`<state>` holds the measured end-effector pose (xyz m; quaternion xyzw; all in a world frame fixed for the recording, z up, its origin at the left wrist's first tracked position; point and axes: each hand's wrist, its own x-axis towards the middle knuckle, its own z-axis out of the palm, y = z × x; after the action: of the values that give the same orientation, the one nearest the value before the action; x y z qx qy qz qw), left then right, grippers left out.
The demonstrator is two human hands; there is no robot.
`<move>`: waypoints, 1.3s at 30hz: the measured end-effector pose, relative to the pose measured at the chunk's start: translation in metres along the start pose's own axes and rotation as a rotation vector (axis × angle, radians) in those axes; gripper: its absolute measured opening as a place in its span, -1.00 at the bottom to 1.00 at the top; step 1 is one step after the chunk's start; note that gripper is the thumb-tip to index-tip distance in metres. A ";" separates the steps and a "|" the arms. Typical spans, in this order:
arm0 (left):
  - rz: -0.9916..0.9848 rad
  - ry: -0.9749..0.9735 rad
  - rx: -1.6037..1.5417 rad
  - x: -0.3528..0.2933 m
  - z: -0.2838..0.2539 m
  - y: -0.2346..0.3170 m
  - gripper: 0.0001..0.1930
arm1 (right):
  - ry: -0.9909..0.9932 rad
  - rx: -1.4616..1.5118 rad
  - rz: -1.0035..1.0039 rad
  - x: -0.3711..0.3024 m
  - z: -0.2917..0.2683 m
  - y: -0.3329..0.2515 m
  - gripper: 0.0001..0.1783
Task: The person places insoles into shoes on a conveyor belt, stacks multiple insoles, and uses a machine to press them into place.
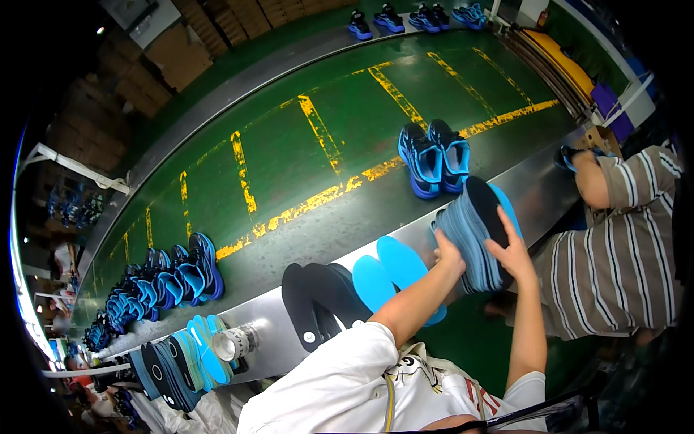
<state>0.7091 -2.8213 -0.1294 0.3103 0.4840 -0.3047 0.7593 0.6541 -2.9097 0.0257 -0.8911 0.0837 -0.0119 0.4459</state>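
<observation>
My left hand (450, 257) and my right hand (513, 254) grip a thick stack of grey-blue insoles (463, 235) from its two sides, over the metal ledge. A black insole (484, 210) faces outward at the stack's right end, and my right fingers press along it. A bright blue edge shows behind it. To the left of my hands, bright blue insoles (400, 262) lie on the ledge, partly hidden by my left forearm. Beside them are black insoles (302, 300) with a small white spot. Just beyond the stack stands a pair of black-and-blue sneakers (425, 163).
A green conveyor belt (282, 166) with yellow markings runs past the metal ledge (271, 325). Several sneakers (163, 282) line its left part. Near them are a clear round container (230, 344) and more insoles (170, 372). A person in a striped shirt (607, 253) is close on the right.
</observation>
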 end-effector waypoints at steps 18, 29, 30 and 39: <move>1.105 -0.236 0.719 -0.115 -0.192 0.401 -0.40 | -0.482 0.840 0.062 0.189 0.265 -0.153 -0.15; 0.879 0.057 1.145 -0.001 -0.254 0.410 0.15 | -0.591 -0.037 0.045 0.199 0.357 -0.081 0.16; 0.809 0.138 1.193 -0.001 -0.245 0.406 0.18 | -0.602 -0.061 0.028 0.201 0.359 -0.071 0.16; 1.388 -0.108 1.233 -0.041 -0.247 0.417 0.15 | -0.319 0.433 -0.039 0.184 0.329 -0.127 -0.03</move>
<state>0.8789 -2.3662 -0.1018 0.8643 -0.0935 0.0003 0.4942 0.8848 -2.6040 -0.0812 -0.7669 -0.0096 0.1025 0.6335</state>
